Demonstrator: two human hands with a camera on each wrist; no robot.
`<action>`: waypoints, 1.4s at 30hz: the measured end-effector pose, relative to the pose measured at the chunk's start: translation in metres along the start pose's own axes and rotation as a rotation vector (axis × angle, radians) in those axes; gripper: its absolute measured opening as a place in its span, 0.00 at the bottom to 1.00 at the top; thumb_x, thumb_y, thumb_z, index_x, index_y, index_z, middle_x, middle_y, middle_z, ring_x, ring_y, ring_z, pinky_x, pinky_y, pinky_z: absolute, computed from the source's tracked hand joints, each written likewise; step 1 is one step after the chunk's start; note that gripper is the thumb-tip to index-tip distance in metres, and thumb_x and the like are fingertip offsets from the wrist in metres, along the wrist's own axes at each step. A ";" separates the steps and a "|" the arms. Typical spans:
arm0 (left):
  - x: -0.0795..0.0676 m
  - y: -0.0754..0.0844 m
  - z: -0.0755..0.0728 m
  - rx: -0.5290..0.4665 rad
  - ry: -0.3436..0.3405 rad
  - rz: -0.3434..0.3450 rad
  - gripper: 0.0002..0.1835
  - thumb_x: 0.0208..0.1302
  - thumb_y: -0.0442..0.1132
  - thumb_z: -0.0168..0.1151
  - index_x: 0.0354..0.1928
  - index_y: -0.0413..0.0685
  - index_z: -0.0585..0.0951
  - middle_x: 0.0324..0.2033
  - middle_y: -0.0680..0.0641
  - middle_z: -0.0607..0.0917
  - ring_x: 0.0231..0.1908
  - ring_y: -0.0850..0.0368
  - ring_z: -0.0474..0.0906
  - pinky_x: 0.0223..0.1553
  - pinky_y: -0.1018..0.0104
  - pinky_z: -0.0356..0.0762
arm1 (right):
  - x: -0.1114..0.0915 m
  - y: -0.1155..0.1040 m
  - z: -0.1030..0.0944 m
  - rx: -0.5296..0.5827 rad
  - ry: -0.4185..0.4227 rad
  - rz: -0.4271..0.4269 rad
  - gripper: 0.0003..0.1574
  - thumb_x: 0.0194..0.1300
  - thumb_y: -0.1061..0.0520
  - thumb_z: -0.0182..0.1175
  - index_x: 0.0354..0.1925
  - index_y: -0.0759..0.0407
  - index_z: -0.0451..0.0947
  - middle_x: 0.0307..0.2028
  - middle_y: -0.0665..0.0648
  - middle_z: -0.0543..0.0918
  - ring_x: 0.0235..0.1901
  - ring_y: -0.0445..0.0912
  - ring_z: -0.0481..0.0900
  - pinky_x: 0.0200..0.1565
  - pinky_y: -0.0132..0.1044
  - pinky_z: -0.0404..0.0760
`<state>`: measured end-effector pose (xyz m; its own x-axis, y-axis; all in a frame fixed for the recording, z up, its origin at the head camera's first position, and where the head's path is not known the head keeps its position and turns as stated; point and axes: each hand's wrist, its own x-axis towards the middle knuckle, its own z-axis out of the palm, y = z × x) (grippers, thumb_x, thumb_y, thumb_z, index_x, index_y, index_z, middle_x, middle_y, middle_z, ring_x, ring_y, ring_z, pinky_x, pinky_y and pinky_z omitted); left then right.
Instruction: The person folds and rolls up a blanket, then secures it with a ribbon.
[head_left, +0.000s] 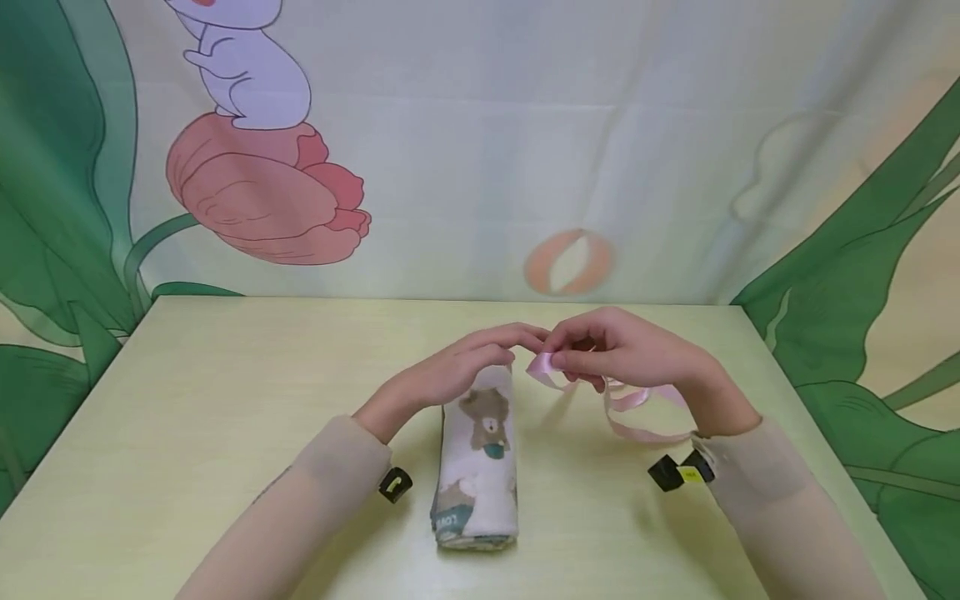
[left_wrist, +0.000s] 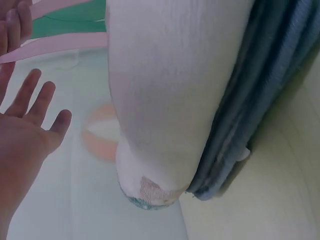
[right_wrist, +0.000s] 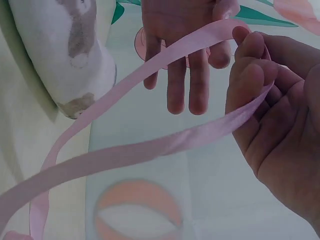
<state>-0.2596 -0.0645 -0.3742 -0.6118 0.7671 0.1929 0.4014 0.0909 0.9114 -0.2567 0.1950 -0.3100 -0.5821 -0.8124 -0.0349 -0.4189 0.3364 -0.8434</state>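
A rolled white towel (head_left: 491,467) with brown bears and blue-grey patches lies lengthwise on the table. Over its far end my left hand (head_left: 457,367) reaches with fingers extended toward the right hand; in the left wrist view the left hand (left_wrist: 22,145) is spread, gripping nothing. My right hand (head_left: 622,346) pinches a pink satin ribbon (head_left: 636,398) between thumb and fingers, just right of the towel. The ribbon (right_wrist: 165,142) runs through the right hand's fingers in a loop and trails down, as the right wrist view shows. Whether the left fingertips touch the ribbon is unclear.
The pale yellow table (head_left: 225,400) extends around the towel. Behind it hangs a printed curtain (head_left: 465,167) with a rabbit, a flower and green leaves. Black wrist mounts (head_left: 395,484) sit by both sleeves.
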 end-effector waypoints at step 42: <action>-0.056 0.005 -0.083 0.103 0.306 -0.160 0.11 0.73 0.41 0.65 0.31 0.45 0.81 0.21 0.43 0.72 0.23 0.55 0.64 0.27 0.65 0.64 | -0.026 0.035 -0.041 0.018 0.265 0.239 0.13 0.72 0.52 0.66 0.36 0.60 0.84 0.15 0.51 0.61 0.16 0.42 0.55 0.18 0.35 0.58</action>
<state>-0.2796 -0.1601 -0.3502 -0.8418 0.5139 0.1650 0.3412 0.2697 0.9005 -0.2849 0.2469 -0.3169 -0.8237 -0.5592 -0.0944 -0.2380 0.4920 -0.8374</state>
